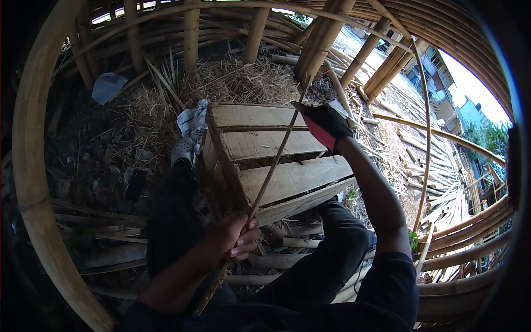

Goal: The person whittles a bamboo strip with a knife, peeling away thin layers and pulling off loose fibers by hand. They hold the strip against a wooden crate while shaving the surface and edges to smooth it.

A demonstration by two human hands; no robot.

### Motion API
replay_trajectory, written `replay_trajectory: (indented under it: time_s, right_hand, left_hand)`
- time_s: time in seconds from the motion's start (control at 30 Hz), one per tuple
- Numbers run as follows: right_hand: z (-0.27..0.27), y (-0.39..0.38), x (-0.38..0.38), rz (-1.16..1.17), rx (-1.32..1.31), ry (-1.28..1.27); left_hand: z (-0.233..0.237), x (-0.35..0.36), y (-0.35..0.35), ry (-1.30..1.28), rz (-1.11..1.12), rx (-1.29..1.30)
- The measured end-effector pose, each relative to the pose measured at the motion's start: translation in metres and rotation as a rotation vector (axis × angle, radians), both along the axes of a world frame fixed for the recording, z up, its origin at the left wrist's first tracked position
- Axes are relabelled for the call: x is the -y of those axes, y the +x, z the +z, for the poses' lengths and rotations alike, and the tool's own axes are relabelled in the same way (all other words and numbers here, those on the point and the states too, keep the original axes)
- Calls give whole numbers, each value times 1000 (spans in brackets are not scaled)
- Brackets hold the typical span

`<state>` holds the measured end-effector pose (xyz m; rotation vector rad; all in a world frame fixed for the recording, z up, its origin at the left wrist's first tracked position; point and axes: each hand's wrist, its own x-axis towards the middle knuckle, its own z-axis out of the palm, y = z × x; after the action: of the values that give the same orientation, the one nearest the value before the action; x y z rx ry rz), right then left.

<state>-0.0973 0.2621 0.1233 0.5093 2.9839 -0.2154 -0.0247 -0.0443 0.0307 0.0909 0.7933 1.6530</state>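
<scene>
A long thin bamboo strip [277,157] runs diagonally over a slatted wooden crate [265,145]. My bare left hand [239,237] is closed round the strip's lower part, near the crate's front corner. On my right hand [324,126] is a black and red glove; it is at the strip's upper part, above the crate's far right side. A dark, blade-like tip shows at that hand, but most of what it grips is hidden by the glove. The crate stands between my legs.
Bamboo posts [191,34] and rails surround the space. Straw and shavings [238,83] lie behind the crate, with a whitish plastic piece [108,87] at the left. Cut bamboo poles [437,182] lie at the right. A curved pole [38,210] crosses the left edge.
</scene>
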Motion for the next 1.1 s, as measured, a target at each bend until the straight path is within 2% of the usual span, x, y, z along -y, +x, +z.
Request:
replay_trajectory:
  time_s: [0.03, 0.07, 0.13, 0.23, 0.27, 0.37, 0.4, 0.5, 0.53, 0.57, 0.63, 0.73, 0.77, 0.87, 0.97, 1.0, 1.03, 1.1]
  right_hand:
    - [3, 4, 3, 0, -9, -32]
    - [-26, 11, 8, 61, -98, -3]
    - [-46, 14, 8, 182, -233, 56]
    - [0, -9, -18, -140, 21, -146]
    - [8, -9, -16, -155, 28, -191]
    - [-50, 10, 19, 74, -132, -73]
    - [-55, 16, 30, 114, -260, -65]
    - [-10, 6, 11, 60, -103, -123]
    - [5, -3, 0, -52, -119, -122]
    - [5, -7, -15, -114, -186, -329]
    - [3, -17, -32, -187, -141, -332]
    - [-39, 15, 20, 121, -265, -116]
    - [-51, 33, 43, 232, -354, -133]
    - [-26, 37, 44, 211, -198, -156]
    - [5, 15, 17, 98, -171, -45]
    - [7, 17, 21, 66, -175, -52]
    - [8, 25, 38, -57, -125, -177]
    - [-21, 44, 71, 271, -97, -37]
  left_hand:
    - [3, -1, 0, 6, -6, -23]
    - [1, -1, -2, 10, 1, -3]
    - [-5, -1, -4, 9, 8, 44]
    - [-2, -1, -4, 20, 11, 29]
    - [-2, 0, -4, 22, 15, 31]
    - [-4, -2, -6, 22, 37, 50]
    - [-5, -1, -8, 10, 43, 48]
    - [-4, 0, -7, 13, 39, 8]
    - [-2, 1, -6, 27, 29, -4]
    - [-1, 1, -5, 35, 21, -11]
    - [2, 1, -4, 47, 10, -20]
    - [2, 1, -8, 6, 28, -2]
    - [0, 0, -9, -17, 41, 11]
    - [1, 4, -9, 2, 24, -21]
    - [7, 6, -10, 4, 13, -43]
    - [8, 6, -9, 6, 14, -47]
    - [5, 5, -8, 7, 21, -45]
    - [4, 3, -10, 4, 35, -51]
